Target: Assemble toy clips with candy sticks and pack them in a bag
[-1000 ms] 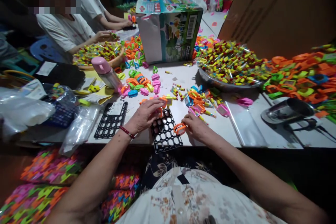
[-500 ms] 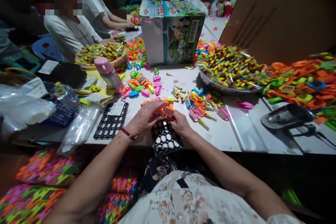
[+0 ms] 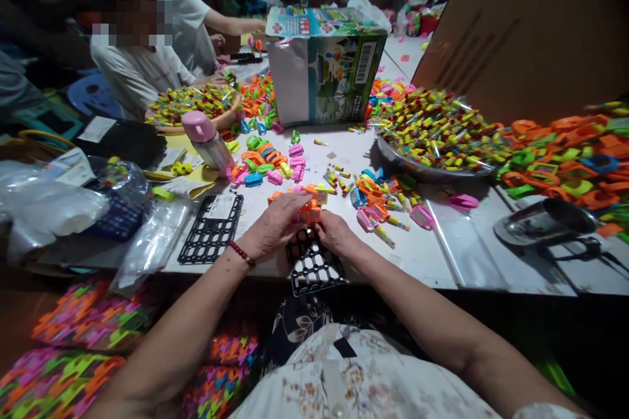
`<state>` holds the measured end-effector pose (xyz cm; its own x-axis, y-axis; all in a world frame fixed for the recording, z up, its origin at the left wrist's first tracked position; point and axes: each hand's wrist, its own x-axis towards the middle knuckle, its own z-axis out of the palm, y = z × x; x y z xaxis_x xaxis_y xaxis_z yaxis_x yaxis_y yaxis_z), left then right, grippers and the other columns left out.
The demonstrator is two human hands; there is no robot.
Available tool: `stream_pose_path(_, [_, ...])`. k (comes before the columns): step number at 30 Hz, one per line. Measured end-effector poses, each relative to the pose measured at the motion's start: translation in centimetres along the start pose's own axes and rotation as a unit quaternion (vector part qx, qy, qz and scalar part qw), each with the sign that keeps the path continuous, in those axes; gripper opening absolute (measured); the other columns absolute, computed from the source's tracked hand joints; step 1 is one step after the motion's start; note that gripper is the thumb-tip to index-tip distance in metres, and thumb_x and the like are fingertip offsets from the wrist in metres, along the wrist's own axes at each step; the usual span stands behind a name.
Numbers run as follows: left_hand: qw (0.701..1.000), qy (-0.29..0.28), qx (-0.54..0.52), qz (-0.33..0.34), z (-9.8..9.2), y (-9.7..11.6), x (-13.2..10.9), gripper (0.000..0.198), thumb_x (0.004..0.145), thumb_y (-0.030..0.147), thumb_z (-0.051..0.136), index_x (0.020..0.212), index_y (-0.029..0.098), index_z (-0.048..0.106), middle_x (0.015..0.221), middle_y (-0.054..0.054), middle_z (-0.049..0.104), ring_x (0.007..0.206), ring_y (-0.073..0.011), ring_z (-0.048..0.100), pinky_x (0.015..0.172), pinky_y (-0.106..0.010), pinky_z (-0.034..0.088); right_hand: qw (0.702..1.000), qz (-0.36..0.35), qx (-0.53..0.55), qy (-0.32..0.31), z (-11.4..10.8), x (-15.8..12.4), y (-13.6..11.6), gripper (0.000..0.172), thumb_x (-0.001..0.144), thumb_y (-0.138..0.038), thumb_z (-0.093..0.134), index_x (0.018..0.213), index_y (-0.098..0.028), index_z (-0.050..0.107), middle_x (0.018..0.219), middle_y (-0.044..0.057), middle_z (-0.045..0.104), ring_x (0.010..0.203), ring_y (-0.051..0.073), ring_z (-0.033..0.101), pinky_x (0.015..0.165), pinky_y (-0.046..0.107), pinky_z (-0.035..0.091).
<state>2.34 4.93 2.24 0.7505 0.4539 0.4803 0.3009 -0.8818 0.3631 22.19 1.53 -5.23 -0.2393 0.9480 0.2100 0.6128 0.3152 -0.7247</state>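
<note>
head view: left hand (image 3: pixel 276 224) curved over orange watch-shaped toys (image 3: pixel 311 211) at black grid tray (image 3: pixel 317 268); right hand (image 3: pixel 337 233) close beside; cannot tell whether either grip clamps.

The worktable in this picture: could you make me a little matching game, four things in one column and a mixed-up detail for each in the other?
1. Left hand
2. Flask
3. Metal bowl
4. Printed carton

A. Heaped with small yellow and dark red pieces
B. Shows a barcode on one side
C. Against orange pieces, with a beaded bracelet at the wrist
D. Topped with a pink cap

Right pairs: 1-C, 2-D, 3-A, 4-B
</note>
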Motion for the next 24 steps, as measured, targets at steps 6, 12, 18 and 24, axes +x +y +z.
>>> stream_pose_path(6, [0.998,-0.016,0.055,-0.013,-0.4,0.1,0.4,0.054,0.096,0.027,0.055,0.149,0.022,0.042,0.146,-0.016,0.048,0.135,-0.0269,0.049,0.111,-0.046,0.046,1.000,-0.009,-0.022,-0.005,-0.3,-0.3,-1.0,0.015,0.092,-0.013,0.052,0.098,-0.017,0.064,0.094,0.006,0.064,0.087,0.018,0.059,0.083,0.030,0.048])
stream_pose_path(12, [0.996,-0.043,0.075,-0.010,-1.0,0.2,0.8,0.048,0.098,0.032,0.052,0.145,0.024,0.048,0.142,-0.010,0.057,0.133,-0.0251,0.051,0.111,-0.046,0.042,0.983,0.027,-0.136,0.121,-5.9,-6.3,1.6,0.026,0.092,-0.028,0.063,0.115,-0.017,0.059,0.107,0.011,0.060,0.094,0.022,0.060,0.083,0.034,0.051])
stream_pose_path(18, [0.994,-0.052,0.095,-0.032,-1.2,0.5,2.0,0.043,0.096,0.037,0.056,0.137,0.024,0.057,0.137,-0.010,0.062,0.131,-0.0271,0.052,0.108,-0.048,0.040,0.942,0.136,-0.295,0.086,-9.8,-10.3,3.9,0.016,0.095,-0.029,0.053,0.097,-0.018,0.065,0.101,0.013,0.062,0.085,0.022,0.061,0.071,0.031,0.048])
stream_pose_path(24, [0.998,-0.024,0.054,-0.013,-0.4,-0.2,1.9,0.036,0.095,0.031,0.058,0.130,0.022,0.061,0.130,-0.011,0.066,0.127,-0.0251,0.056,0.104,-0.047,0.045,0.989,0.119,-0.010,0.088,-6.3,-6.9,1.5,0.015,0.089,-0.027,0.053,0.097,-0.018,0.063,0.082,0.004,0.068,0.071,0.018,0.061,0.067,0.028,0.048])
